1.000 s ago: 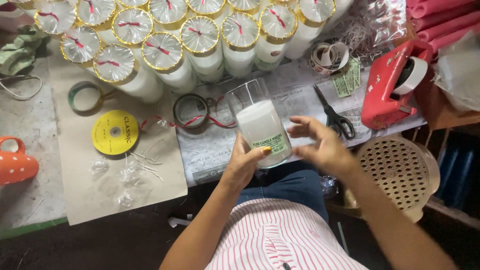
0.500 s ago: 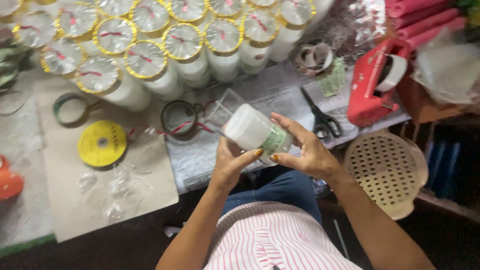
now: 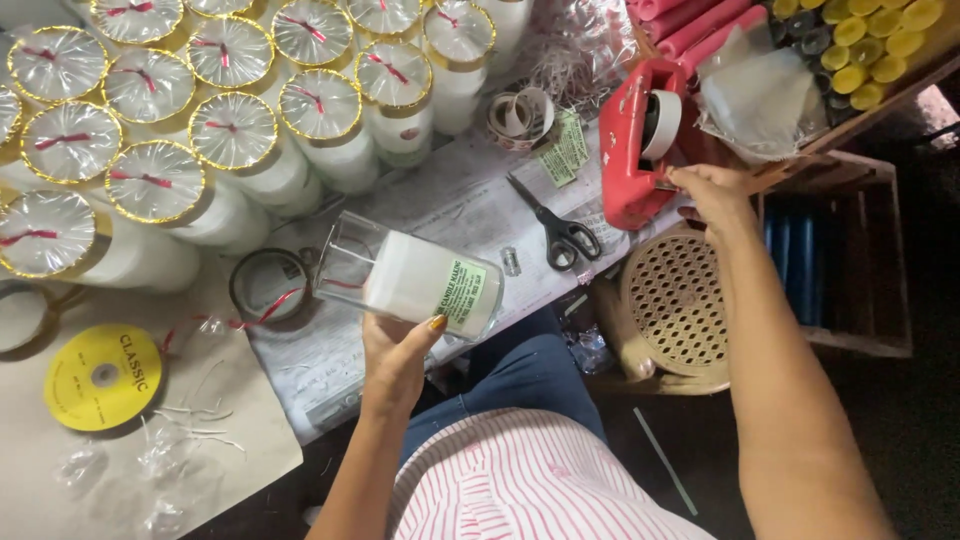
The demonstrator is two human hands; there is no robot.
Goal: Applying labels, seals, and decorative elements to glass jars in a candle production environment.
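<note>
My left hand (image 3: 395, 352) grips a glass jar candle (image 3: 412, 277) with white wax and a green label, tilted on its side with the open mouth toward the left. My right hand (image 3: 712, 190) is stretched out to the right and pinches the end of the tape at a red tape dispenser (image 3: 640, 140). Black-handled scissors (image 3: 556, 225) lie on the newspaper-covered table between the two hands.
Several finished candles wrapped in clear film with gold rims and red ribbon (image 3: 230, 130) fill the back left. A yellow ribbon spool (image 3: 102, 376) lies on brown paper. A round woven stool (image 3: 680, 310) stands by my right knee. Green labels (image 3: 562, 155) and tape rolls (image 3: 520, 112) lie near the dispenser.
My right hand has left the jar and reached right to the red tape dispenser. The left hand alone holds the jar, now tipped on its side.
</note>
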